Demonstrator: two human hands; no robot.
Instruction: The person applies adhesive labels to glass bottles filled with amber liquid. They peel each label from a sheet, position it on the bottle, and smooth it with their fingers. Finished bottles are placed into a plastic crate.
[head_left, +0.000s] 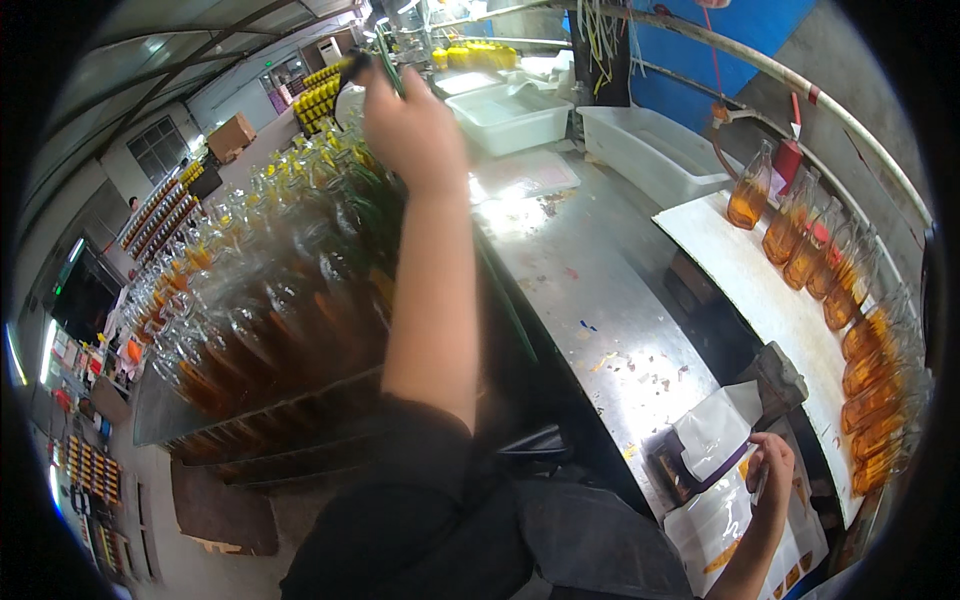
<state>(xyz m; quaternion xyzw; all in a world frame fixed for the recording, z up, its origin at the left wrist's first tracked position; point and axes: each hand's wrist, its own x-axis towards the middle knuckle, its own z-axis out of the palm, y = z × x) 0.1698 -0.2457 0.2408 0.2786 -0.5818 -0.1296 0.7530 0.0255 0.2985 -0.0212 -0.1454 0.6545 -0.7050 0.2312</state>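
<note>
My left hand (415, 131) is stretched far forward over the rack, blurred by motion. It is beside the top rows of clear glass bottles (247, 322) with amber lower parts. A thin green rail (388, 64) shows by its thumb; whether the hand grips anything is unclear. My right hand (772, 461) is low at the right, fingers curled round a thin pale object (760, 486). Its fingertips are near a glossy white sheet (716, 431) over a purple-edged tray. Below lies a printed sheet (727, 525) with orange-brown figures.
A metal worktable (585, 292) carries scattered coloured scraps. Two white plastic tubs (517, 120) (652, 154) stand at its far end. At the right, a white board (750, 300) holds a row of amber bottles (870, 405). A grey block (776, 375) sits beside the board.
</note>
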